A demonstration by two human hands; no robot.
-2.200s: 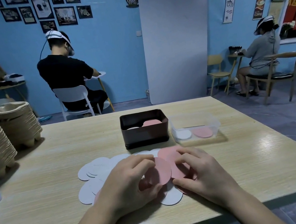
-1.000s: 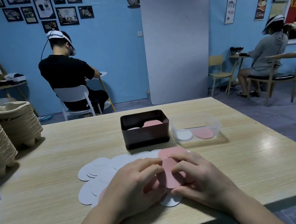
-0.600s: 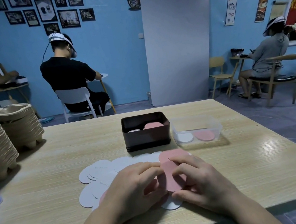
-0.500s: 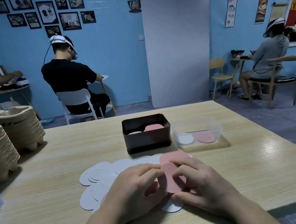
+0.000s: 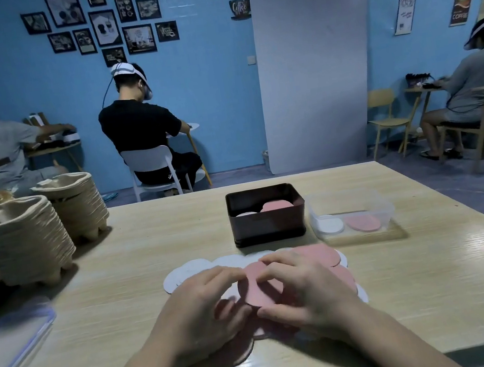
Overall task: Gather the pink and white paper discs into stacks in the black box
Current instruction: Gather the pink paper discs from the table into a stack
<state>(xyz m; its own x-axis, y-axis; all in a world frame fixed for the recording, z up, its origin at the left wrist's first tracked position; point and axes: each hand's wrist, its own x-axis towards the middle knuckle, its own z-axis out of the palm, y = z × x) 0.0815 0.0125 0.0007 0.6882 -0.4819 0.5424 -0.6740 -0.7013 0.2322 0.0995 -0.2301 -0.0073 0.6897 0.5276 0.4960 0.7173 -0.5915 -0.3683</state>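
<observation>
**Q:** Which step is in hand?
**A:** Gathering. The left hand (image 5: 203,311) and right hand (image 5: 307,293) together pinch a few pink discs (image 5: 260,290), tilted up over the scattered discs (image 5: 324,257) on the surface (image 5: 437,279).
**Q:** And the next move?
**A:** Probably squaring the edges, then carrying them to the black box (image 5: 266,220) at 12 o'clock.

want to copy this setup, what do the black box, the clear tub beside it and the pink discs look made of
Black box: probably painted metal, a tin, though hard plastic is possible; thin walls with a soft sheen.
Clear tub: transparent plastic; its contents show through the walls.
Pink discs: thin matte paper or card; they lie flat with no glare.
</observation>
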